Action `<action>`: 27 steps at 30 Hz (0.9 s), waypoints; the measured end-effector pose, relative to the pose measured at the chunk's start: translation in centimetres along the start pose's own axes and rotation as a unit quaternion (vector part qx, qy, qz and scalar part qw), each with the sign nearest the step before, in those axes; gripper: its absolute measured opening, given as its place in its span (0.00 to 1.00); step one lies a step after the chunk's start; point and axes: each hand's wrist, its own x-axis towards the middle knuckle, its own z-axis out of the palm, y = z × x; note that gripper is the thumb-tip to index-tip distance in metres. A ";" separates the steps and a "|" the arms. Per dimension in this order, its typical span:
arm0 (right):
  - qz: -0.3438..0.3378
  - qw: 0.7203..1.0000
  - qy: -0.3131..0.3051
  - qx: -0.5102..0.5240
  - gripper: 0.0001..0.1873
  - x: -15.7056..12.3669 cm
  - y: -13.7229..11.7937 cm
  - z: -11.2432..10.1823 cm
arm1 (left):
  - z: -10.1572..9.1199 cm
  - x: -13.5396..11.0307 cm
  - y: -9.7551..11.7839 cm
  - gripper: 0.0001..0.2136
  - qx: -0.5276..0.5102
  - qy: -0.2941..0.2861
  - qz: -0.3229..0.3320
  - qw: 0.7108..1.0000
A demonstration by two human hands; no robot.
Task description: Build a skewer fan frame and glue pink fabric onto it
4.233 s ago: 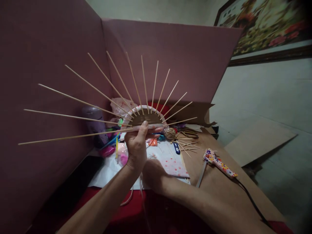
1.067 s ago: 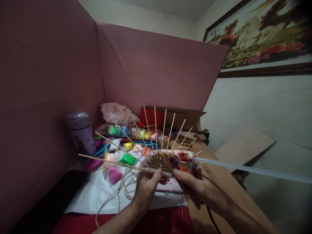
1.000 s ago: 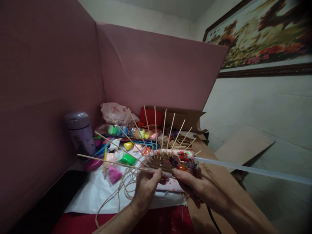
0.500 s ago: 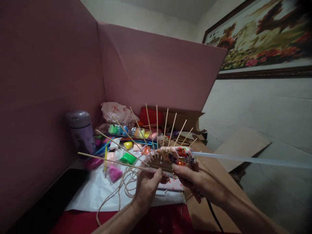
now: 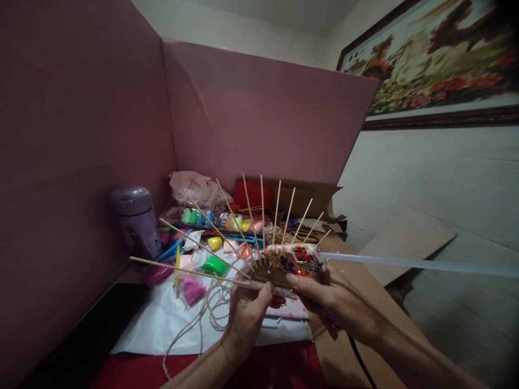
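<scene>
My left hand (image 5: pixel 248 313) pinches a brown cardboard half-disc (image 5: pixel 264 274) between thumb and fingers. Thin wooden sticks (image 5: pixel 178 268) fan out from its curved edge, several of them, pointing left, up and right. Wrapped in floral cloth, a hot glue gun (image 5: pixel 292 254) with a small lit orange light is gripped by my right hand (image 5: pixel 328 297). A long translucent glue stick (image 5: pixel 405 263) runs out of its back to the right. The gun lies over the right part of the half-disc; its nozzle tip is hard to make out.
Jute twine (image 5: pixel 203 310) lies looped on white sheeting (image 5: pixel 141 329). Behind are bagged coloured clay (image 5: pixel 214 265), a purple flask (image 5: pixel 135 221) and a crumpled pink bag (image 5: pixel 198 189). Cardboard (image 5: pixel 365 324) extends at right, and a black cord (image 5: pixel 359 359) hangs below my right hand.
Both hands keep their hold, and the half-disc and glue gun stay almost in place. The view has shifted very slightly.
</scene>
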 end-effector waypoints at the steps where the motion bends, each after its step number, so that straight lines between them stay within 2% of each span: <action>1: -0.002 1.000 0.000 0.003 0.21 0.0 0.0 0.0 | 0.0 0.0 0.0 0.09 0.005 0.002 0.000 1.000; 15: -0.005 1.000 -0.002 0.022 0.20 -0.3 -0.5 -0.4 | 0.2 -0.3 0.5 0.11 0.027 0.015 -0.018 0.999; 21: 0.012 1.000 0.019 -0.008 0.20 -0.3 0.1 -0.8 | 0.3 -0.1 0.6 0.09 0.018 0.021 -0.011 1.000; 27: 0.000 1.000 0.011 0.018 0.20 -0.4 -0.3 -0.8 | 0.4 -0.2 0.8 0.10 0.028 0.019 -0.018 0.999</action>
